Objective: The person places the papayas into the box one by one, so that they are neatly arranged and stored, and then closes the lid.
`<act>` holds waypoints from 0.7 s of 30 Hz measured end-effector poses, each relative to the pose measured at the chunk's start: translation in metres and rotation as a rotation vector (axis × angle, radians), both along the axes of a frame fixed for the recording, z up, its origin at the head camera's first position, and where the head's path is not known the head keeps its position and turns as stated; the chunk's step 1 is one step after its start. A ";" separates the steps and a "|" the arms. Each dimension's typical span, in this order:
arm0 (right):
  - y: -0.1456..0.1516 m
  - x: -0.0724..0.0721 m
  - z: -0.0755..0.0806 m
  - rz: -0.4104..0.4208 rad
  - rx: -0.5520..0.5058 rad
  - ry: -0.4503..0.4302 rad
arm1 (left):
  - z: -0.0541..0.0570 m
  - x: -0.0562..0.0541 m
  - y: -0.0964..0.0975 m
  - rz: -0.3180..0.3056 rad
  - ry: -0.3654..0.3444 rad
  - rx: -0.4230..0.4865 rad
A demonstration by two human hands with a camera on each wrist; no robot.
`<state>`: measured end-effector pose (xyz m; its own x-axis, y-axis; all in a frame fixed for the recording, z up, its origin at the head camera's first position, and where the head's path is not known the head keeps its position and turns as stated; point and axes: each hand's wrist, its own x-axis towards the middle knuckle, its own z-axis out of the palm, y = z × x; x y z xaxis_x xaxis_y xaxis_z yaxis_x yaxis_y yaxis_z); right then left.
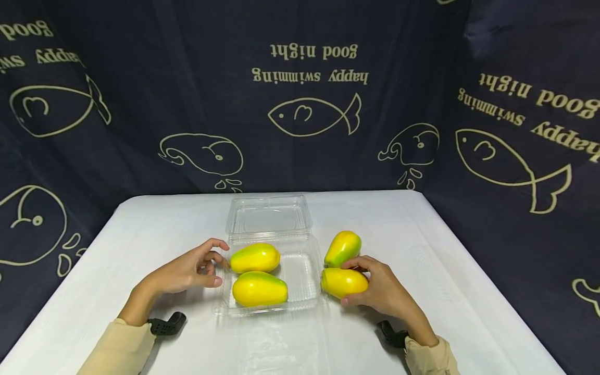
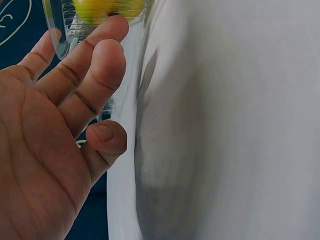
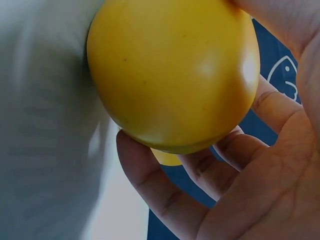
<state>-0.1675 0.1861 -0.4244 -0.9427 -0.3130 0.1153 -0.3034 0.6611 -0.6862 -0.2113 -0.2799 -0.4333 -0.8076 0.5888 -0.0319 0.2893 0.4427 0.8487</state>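
Note:
My right hand [image 1: 382,289] grips a yellow papaya [image 1: 345,283] beside the right wall of a clear plastic clamshell box [image 1: 300,276]. In the right wrist view, the thumb and fingers lie around that papaya [image 3: 175,70], close to the tablecloth. Just behind it lies another papaya [image 1: 344,249], green toward its near end. Two more papayas rest inside the box on its left side, a rear papaya [image 1: 255,258] and a front papaya [image 1: 260,289]. My left hand [image 1: 194,268] holds nothing, its fingers loosely bent and fingertips right at the box's left rim.
The box's lid [image 1: 269,216] is folded back and lies behind the base. A white cloth covers the table [image 1: 187,338]. A dark curtain [image 1: 309,156] with fish and whale drawings hangs behind and along both sides.

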 end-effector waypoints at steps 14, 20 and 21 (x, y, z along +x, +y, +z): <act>0.004 0.001 0.016 -0.030 0.036 0.057 | 0.002 0.000 0.000 -0.017 0.024 0.010; 0.001 -0.004 0.030 -0.035 0.026 0.114 | 0.001 0.001 0.000 -0.012 0.030 0.006; 0.000 -0.005 0.032 -0.033 0.025 0.125 | 0.002 0.001 0.000 -0.010 0.028 0.005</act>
